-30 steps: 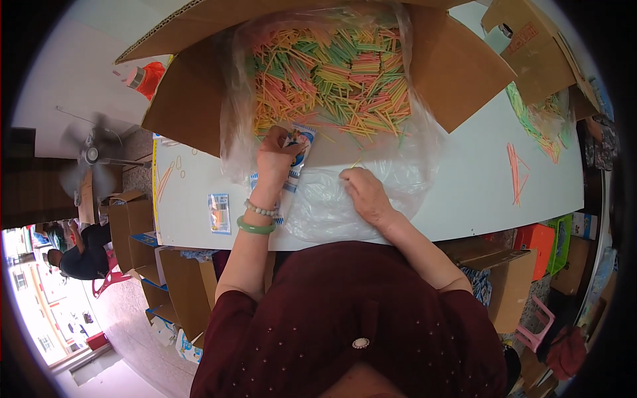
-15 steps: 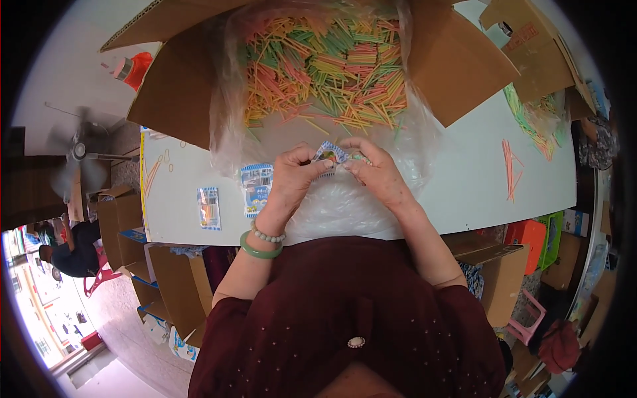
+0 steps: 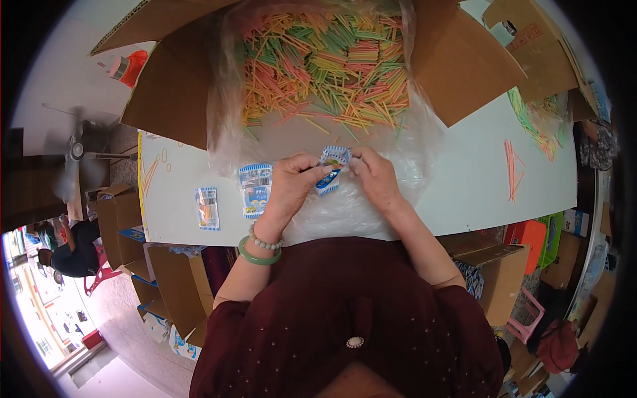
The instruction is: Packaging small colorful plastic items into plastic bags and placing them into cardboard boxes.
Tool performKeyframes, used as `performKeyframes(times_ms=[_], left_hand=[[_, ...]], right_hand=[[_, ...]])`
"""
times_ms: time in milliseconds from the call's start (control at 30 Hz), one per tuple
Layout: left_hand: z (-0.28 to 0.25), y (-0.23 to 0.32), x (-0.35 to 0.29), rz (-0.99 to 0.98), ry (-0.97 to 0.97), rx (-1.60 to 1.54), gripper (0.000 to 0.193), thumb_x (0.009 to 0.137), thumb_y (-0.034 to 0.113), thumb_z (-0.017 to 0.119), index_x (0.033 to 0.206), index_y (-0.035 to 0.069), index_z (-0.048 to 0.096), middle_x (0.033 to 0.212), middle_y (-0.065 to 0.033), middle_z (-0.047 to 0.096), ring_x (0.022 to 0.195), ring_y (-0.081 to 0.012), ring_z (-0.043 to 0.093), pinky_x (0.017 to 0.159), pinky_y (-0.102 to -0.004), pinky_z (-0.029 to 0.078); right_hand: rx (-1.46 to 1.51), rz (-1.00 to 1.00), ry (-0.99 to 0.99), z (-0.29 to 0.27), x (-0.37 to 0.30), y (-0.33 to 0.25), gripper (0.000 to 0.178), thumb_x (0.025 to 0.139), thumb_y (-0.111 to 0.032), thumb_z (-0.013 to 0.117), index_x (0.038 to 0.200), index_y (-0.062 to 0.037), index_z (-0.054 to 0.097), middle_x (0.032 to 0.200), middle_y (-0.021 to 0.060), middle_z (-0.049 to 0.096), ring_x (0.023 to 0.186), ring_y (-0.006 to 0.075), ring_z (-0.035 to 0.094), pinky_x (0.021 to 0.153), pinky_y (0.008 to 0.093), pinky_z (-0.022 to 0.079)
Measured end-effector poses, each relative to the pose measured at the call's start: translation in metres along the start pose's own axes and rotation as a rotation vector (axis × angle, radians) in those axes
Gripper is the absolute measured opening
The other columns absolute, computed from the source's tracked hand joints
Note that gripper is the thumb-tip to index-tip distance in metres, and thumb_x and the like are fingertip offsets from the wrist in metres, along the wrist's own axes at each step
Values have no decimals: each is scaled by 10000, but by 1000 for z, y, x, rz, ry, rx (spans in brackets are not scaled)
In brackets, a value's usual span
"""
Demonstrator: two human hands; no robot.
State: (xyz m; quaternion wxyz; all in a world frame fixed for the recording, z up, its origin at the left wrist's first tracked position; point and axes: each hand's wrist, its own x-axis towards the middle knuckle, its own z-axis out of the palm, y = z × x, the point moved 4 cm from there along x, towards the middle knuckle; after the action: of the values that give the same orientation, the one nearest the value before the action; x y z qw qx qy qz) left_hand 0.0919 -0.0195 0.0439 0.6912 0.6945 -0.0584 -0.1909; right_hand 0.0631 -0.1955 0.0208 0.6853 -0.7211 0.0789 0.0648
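Left hand point(image 3: 290, 189): thumb and fingers closed on a small blue-and-white packet point(image 3: 335, 176), tilted, above the clear plastic bag point(image 3: 325, 215). Right hand point(image 3: 378, 179): fingers curled narrow at the packet's right edge; firm pinch or mere touch, impossible to tell. On the left wrist: beaded bracelet point(image 3: 265, 245), green bangle point(image 3: 259, 259). Just left of that hand, flat on the white table point(image 3: 464, 199): larger printed pouch point(image 3: 255, 192); farther left, slim sachet point(image 3: 208, 209). Beyond both hands, inside the open carton point(image 3: 458, 66): many loose coloured sticks point(image 3: 332, 66). Well right: pink strips point(image 3: 509, 171).
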Motion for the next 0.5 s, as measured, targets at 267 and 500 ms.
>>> performKeyframes(times_ms=[267,500], left_hand=[[-1,10,-5,108,46,158,73,784,4,689,740,-13,632,692,38,472,611,-34,434,546,-203,339],[19,18,-8,-50,-51,-7,86,779,33,703,742,-17,643,695,22,505,572,-46,465,496,-199,371]], right_hand=[[-51,-199,192,-25,-4,-57,164,959,-186,439,903,-43,496,756,108,635,768,233,622,771,405,479],[493,-469,103,2,7,-105,229,990,-235,403,914,-19,407,771,169,644,819,275,643,803,405,498]])
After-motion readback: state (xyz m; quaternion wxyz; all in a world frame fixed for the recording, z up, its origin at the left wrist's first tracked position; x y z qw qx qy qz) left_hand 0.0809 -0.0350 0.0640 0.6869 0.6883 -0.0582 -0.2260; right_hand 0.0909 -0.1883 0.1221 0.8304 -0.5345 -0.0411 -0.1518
